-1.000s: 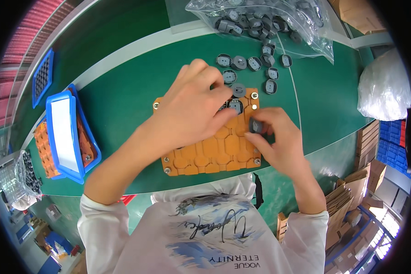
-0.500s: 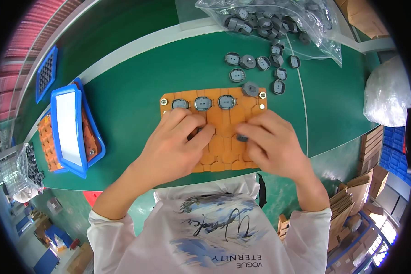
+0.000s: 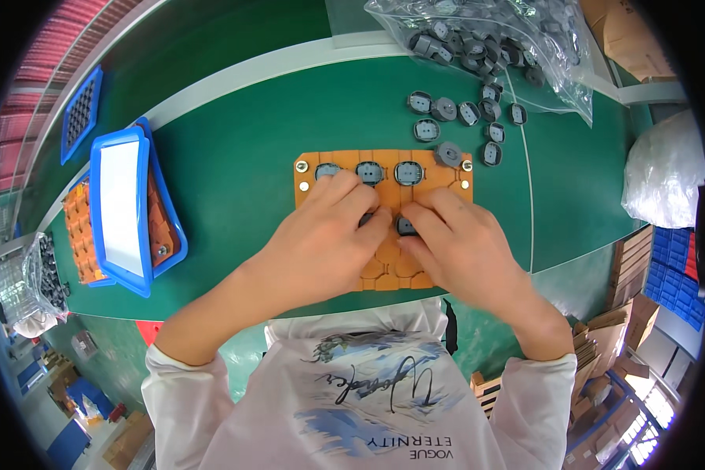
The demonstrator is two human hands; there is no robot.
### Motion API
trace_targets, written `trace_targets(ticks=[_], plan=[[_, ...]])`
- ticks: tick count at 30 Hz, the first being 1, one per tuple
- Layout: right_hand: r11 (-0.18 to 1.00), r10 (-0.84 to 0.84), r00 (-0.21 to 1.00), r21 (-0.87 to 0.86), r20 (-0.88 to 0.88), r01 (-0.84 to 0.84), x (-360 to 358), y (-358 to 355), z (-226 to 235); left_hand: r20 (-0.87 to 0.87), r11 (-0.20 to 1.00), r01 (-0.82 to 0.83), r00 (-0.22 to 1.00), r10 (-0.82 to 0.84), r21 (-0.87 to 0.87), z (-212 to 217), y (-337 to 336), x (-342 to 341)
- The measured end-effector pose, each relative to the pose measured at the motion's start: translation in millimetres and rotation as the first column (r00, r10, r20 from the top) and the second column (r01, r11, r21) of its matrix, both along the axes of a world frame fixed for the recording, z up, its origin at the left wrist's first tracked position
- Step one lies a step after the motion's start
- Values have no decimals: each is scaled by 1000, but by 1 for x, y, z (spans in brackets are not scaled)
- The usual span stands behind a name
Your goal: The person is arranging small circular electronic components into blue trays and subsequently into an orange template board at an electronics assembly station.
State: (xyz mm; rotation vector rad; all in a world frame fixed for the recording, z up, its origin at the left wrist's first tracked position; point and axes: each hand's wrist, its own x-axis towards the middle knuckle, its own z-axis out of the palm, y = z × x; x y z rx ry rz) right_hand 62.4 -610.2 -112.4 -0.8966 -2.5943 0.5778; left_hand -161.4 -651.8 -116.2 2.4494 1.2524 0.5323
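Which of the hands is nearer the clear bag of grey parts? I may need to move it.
Right. The right hand lies on the orange tray, below the bag at the table's far right. The left hand is farther left on the tray.

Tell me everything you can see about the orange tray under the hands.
The orange tray is a flat rectangular plate, plastic by its look, cut into hexagon-like pockets, with a small metal stud at each visible upper corner. It lies flat on the green table. Three grey round parts sit in its top row, and a fourth lies loose near its upper right corner. The left hand and right hand rest on its middle, covering much of it; a dark part shows between their fingertips.
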Motion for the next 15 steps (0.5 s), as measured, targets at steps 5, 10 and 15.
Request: trace_targets(ticks=[5,10,15], plan=[[992,118,993,49,22,-119,2,11,-2,162,995,-100,982,95,23,4,-14,-20],[978,182,971,75,158,-196,-5,14,13,104,954,-301,949,299,7,-2,-35,-31],[965,220,916,62,334,-254,-10,15,21,62,965,-262,963,262,-3,0,-27,-28]])
